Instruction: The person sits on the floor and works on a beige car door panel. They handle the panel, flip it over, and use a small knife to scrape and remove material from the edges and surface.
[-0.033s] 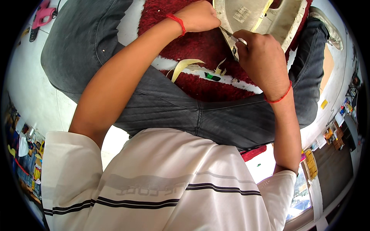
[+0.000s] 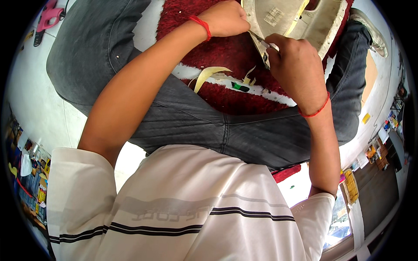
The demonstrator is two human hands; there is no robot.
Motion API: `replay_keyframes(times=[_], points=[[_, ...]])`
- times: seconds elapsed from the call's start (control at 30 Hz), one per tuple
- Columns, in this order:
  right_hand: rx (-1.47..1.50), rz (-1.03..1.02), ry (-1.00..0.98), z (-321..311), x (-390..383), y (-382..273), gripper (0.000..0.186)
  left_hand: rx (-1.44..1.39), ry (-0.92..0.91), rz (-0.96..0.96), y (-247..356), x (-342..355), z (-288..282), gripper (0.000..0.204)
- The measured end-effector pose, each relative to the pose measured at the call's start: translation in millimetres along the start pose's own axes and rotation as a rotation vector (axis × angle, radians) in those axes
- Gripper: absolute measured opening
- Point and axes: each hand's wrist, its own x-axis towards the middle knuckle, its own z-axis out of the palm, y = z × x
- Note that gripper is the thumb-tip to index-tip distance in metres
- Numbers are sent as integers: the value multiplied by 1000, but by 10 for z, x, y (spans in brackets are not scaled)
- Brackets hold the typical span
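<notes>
A worn cream moulded panel (image 2: 261,21) lies at the top, with a paper label and a yellow strip (image 2: 296,18) across it. At its left edge is my left hand (image 2: 226,18), fingers curled closed, what they hold hidden. My right hand (image 2: 296,65) grips a thin metal tool (image 2: 260,40) between thumb and forefinger. The tool's slim end points up and left, against the panel's near-left edge close to my left hand. Its exact kind cannot be made out.
Under the panel is a dark red shaggy rug (image 2: 217,52) with a white band. Curled yellow strips (image 2: 203,78) and a small green-and-black piece (image 2: 240,87) lie on it between my legs. A pink glue gun (image 2: 48,18) rests on the pale floor at far left.
</notes>
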Motion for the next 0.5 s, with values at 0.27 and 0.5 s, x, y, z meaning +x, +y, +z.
replay_keyframes(times=[0.27,0.5], points=[[-52,-64,48,87,-12,33,16,150,46,403,-92,-9,2,17],[-96,-45,64,285,15,51,13,214,-39,326,-67,93,-15,23]])
